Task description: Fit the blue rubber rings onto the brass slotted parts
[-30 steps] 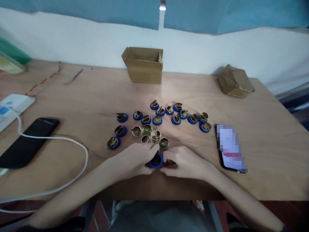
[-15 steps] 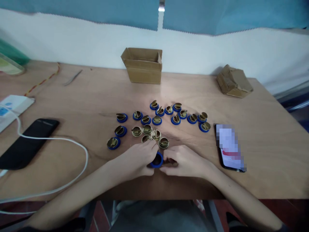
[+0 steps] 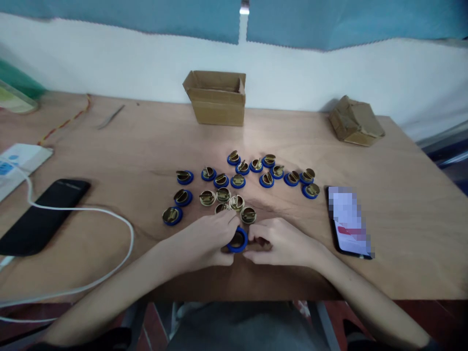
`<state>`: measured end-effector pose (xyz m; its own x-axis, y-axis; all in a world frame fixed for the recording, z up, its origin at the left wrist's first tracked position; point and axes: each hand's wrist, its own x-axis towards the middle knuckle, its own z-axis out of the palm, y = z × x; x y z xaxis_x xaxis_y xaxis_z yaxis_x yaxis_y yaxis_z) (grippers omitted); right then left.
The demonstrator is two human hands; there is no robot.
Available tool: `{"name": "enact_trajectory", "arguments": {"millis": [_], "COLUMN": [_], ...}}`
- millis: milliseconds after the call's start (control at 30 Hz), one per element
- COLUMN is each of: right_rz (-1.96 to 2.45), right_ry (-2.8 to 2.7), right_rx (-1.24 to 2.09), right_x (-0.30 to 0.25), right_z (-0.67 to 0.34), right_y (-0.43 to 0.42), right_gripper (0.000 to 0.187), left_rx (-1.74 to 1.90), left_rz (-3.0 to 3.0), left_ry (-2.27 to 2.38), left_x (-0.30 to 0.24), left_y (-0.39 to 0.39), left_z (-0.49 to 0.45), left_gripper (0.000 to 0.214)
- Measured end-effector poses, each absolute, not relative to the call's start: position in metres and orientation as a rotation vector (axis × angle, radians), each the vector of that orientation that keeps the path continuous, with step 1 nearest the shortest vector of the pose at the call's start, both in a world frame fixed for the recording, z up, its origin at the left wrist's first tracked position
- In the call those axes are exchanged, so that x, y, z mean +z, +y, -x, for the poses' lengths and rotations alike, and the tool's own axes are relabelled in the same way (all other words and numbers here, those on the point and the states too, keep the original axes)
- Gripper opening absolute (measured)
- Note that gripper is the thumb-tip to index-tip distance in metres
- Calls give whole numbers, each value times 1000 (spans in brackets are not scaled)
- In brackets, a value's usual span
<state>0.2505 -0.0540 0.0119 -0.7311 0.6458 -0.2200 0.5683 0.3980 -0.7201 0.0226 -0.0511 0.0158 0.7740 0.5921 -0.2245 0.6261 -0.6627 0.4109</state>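
Both hands meet near the front edge of the wooden table [image 3: 120, 146]. My left hand [image 3: 204, 241] pinches a blue ring [image 3: 237, 240] from its left side, fingers curled round it. Against the ring's right side my right hand [image 3: 281, 242] is closed, its fingertips tucked under; whether it holds anything besides the ring is hidden. Just beyond the hands lie several brass discs [image 3: 236, 203] without rings. Farther back, several brass discs set in blue rings [image 3: 266, 179] spread in a loose band.
An open cardboard box [image 3: 216, 98] stands at the back centre and a crumpled one [image 3: 356, 122] at the back right. A lit phone [image 3: 349, 222] lies right of my hands. At left lie a black phone [image 3: 42, 214], a white cable [image 3: 109, 219] and a white box [image 3: 20, 163].
The blue ring has tilted up a little between the fingers, and both hands have shifted slightly. Nothing else on the table has moved.
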Motion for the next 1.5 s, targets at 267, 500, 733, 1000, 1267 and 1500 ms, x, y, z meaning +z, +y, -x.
{"name": "enact_trajectory", "arguments": {"millis": [267, 500, 733, 1000, 1267, 1500], "right_rz": [1222, 1424, 1409, 1361, 1396, 1395], "right_ry": [-2197, -1745, -1392, -1372, -1331, -1322], "right_rx": [1418, 1874, 2224, 2248, 2193, 2155], "right_x": [13, 6, 4, 2, 0, 2], "right_z": [-252, -245, -240, -242, -239, -237], "right_y": [-53, -59, -57, -57, -58, -59], "right_gripper": [37, 44, 42, 38, 34, 33], "left_rx": [-71, -95, -26, 58, 117, 49], "left_rz": [-2500, -2571, -2651, -2756, -2742, -2516], "left_ry": [934, 907, 894, 877, 889, 987], "left_x": [22, 28, 20, 18, 17, 18], "left_y": [-51, -54, -58, -59, -60, -59], "left_z": [-20, -23, -25, -25, -27, -24], "left_gripper": [16, 17, 23, 29, 26, 23]}}
